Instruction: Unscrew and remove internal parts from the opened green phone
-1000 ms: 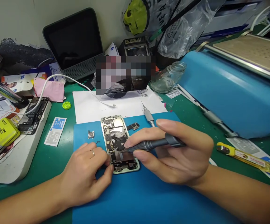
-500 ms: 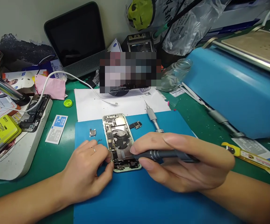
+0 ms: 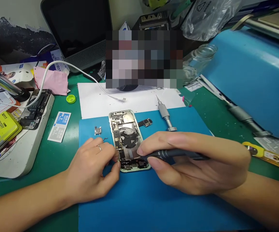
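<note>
An opened phone [image 3: 129,138] with its inner parts bare lies on the blue mat [image 3: 153,199]. My left hand [image 3: 94,167] is closed at the phone's lower left edge, thumb and forefinger pinched against its frame. Between the thumb and fingers of my right hand [image 3: 202,164] are dark tweezers [image 3: 165,154], held almost level; their tips reach the phone's lower part and are hard to make out. Beside the phone on the mat sit a small metal part [image 3: 97,130] to the left and a black module [image 3: 146,122] to the right.
A grey screwdriver [image 3: 164,114] lies beyond my right hand. Another screwdriver [image 3: 243,116] and a yellow cutter [image 3: 272,157] are at the right. A white cable [image 3: 76,67] arches across a second opened phone [image 3: 34,111]. A glass jar [image 3: 202,58] stands behind.
The view has tilted down and shifted slightly, so everything sits higher in the picture. Both hands keep nearly the same place at the phone, the tweezers still in my right hand.
</note>
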`<state>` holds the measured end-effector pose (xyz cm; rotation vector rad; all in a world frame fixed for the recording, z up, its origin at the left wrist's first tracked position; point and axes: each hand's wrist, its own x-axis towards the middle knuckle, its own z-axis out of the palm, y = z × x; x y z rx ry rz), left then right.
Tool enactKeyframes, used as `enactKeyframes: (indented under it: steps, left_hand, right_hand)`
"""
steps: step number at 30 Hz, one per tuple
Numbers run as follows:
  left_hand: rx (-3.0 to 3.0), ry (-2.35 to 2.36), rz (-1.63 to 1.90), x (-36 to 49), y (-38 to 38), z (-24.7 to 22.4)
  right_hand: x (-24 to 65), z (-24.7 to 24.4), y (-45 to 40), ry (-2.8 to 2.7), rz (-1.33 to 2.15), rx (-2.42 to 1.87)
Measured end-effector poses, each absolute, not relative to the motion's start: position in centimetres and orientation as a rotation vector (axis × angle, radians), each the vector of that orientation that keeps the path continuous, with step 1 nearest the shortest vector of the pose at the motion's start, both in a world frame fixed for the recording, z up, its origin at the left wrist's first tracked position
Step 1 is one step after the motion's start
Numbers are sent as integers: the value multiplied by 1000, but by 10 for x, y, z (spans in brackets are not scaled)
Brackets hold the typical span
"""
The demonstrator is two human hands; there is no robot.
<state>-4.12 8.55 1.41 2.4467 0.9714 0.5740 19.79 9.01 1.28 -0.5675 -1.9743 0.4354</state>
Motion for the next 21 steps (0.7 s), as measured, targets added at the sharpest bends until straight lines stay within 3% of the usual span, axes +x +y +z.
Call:
enactKeyframes:
  steps: [21]
  left_hand:
    - [2427,944,568,-40,84,20]
  right_hand:
    - [193,12,93,-1943,510,-634]
